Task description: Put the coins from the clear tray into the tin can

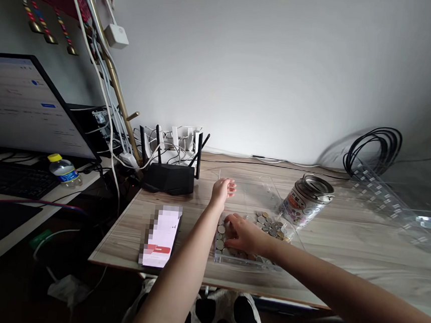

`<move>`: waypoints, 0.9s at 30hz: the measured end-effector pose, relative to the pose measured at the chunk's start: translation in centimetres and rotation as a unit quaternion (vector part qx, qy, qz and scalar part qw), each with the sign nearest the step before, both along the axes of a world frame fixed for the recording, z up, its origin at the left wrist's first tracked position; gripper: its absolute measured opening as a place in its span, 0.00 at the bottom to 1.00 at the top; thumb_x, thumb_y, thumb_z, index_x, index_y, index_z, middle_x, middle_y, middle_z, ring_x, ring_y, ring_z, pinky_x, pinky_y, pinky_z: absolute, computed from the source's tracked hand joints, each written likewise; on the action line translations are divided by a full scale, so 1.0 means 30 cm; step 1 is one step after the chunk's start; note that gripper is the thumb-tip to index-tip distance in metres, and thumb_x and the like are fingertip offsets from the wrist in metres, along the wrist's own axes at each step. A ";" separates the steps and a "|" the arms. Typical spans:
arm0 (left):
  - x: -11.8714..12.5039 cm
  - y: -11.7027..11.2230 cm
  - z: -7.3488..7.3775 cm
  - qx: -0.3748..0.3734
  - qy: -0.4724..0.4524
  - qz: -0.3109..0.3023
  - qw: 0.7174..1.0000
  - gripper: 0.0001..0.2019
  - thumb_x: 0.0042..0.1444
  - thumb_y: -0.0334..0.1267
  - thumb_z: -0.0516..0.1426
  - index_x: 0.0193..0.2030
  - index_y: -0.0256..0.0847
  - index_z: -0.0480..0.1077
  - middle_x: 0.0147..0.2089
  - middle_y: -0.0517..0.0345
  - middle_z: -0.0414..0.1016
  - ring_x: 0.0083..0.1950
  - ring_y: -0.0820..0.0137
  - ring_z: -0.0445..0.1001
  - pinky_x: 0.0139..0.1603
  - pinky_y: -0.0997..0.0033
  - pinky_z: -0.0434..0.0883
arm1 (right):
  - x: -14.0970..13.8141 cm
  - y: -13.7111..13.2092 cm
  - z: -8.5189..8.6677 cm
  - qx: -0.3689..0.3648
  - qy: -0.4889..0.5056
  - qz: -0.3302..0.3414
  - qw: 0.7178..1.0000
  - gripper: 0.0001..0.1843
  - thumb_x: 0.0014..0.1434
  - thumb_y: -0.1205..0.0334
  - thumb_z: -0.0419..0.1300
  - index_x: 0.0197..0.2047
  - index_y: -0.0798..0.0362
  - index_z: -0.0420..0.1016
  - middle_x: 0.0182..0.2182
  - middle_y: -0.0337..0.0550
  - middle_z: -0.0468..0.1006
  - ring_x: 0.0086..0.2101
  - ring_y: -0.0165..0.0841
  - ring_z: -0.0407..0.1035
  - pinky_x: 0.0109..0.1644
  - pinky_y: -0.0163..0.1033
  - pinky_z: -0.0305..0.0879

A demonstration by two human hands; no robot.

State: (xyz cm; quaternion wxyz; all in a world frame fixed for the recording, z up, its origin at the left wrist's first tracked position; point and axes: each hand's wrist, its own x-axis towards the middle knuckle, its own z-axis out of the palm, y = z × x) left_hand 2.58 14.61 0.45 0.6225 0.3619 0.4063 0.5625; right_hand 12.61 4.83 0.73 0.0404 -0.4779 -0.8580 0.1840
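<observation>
A clear plastic box [225, 258] lies on the wooden desk, with many loose coins [271, 226] in it. Down at the coins on the box's left side is my right hand [245, 234]; its thumb and fingers are bent and apart, and no coin shows between them. My left hand [223, 190] hovers near the box's far left corner. Its fingers are curled in toward the palm, and whatever they may hold is hidden. Just right of the box stands a metal tin [306, 202] with a lid and a printed label.
A phone [161, 237] lies left of my forearms. Behind it stand a black router [168, 178] and white devices with cables. Coiled black cable [375, 148] and a clear plastic tray [388, 207] sit at the right. A bottle [63, 171] and a monitor [27, 110] are far left.
</observation>
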 end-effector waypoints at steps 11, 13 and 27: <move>0.005 0.005 -0.008 0.015 0.021 -0.005 1.000 0.08 0.44 0.36 0.51 0.31 0.35 0.67 0.30 0.53 0.71 0.24 0.76 0.69 0.24 0.76 0.64 | -0.040 0.025 0.024 -0.020 0.029 0.018 0.999 0.12 0.39 0.67 0.59 0.32 0.56 0.67 0.30 0.42 0.71 0.29 0.30 0.62 0.30 0.32 0.54; 0.006 0.008 -0.007 0.014 0.027 -0.003 1.000 0.08 0.44 0.35 0.51 0.30 0.35 0.67 0.30 0.53 0.71 0.24 0.75 0.69 0.24 0.76 0.64 | -0.043 0.043 0.027 -0.040 0.036 0.015 0.998 0.07 0.41 0.69 0.56 0.29 0.57 0.69 0.25 0.40 0.71 0.26 0.28 0.61 0.27 0.31 0.53; 0.007 0.007 -0.016 0.016 0.034 -0.003 0.999 0.07 0.43 0.35 0.52 0.30 0.36 0.67 0.30 0.54 0.71 0.24 0.76 0.68 0.25 0.76 0.65 | -0.043 0.017 0.091 -0.091 -0.037 0.069 0.993 0.14 0.36 0.67 0.60 0.32 0.56 0.72 0.25 0.39 0.72 0.25 0.27 0.62 0.26 0.30 0.53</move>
